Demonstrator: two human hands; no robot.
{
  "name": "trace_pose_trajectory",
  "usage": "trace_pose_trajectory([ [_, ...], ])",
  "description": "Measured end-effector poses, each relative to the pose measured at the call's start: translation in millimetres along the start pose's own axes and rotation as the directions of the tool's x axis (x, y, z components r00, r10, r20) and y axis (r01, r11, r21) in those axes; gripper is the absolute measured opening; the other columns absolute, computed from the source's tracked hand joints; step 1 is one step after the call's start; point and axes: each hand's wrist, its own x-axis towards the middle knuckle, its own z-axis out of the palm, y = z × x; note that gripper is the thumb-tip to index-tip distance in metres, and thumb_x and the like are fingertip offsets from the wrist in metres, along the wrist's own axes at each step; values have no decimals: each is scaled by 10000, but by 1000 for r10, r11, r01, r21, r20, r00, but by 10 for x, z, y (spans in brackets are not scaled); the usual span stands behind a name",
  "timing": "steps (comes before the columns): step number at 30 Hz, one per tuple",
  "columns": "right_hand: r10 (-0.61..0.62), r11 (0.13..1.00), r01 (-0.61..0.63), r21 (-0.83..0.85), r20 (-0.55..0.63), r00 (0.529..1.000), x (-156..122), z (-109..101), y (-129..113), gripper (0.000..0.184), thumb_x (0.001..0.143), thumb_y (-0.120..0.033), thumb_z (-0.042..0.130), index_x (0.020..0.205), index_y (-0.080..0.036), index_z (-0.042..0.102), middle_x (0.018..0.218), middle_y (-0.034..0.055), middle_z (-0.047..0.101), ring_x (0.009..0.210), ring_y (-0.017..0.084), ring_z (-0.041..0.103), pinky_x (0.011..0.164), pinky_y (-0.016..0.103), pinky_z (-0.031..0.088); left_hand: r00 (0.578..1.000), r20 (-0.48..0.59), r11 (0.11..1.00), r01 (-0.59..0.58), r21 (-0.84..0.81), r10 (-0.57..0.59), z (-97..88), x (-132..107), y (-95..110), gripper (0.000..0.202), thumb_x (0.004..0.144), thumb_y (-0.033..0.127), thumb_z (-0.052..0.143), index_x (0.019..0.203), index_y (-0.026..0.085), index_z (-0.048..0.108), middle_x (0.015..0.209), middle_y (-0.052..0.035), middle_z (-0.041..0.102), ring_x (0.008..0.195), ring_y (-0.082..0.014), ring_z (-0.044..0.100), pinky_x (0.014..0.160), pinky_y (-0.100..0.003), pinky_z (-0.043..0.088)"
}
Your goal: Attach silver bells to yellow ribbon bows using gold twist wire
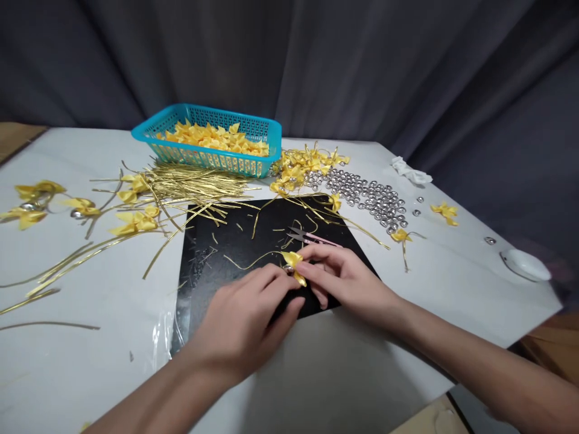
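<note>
I have the left hand (pixel 246 307) nearest, fingers curled beside the yellow bow (pixel 292 259), grip hidden, so I can't tell; my right hand (pixel 350 277) pinches that bow from its right; it sits between both, long axis near to far, above the black mat (pixel 244 241); snips (pixel 302 235) just beyond; blue basket (pixel 194 147) farthest.
</note>
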Motion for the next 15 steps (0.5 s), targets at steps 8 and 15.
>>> trace_pose_trajectory([
  [8,20,1000,-22,21,91,996,42,-32,-14,311,832,-431,533,865,-123,551,731,-2,553,423,17,410,410,155,341,930,-80,873,305,-380,-359,-48,59,-8,200,827,351,524,780,184,623,680,-2,617,538,-113,492,496,-215,362],
  [15,-403,657,508,-556,310,861,-37,-155,-60,274,756,-319,664,986,-178,609,929,35,581,711,101,515,638,217,406,794,-163,643,332,-691,-585,-68,142,-97,224,733,386,609,736,164,580,624,21,567,513,-90,474,487,-191,378],
])
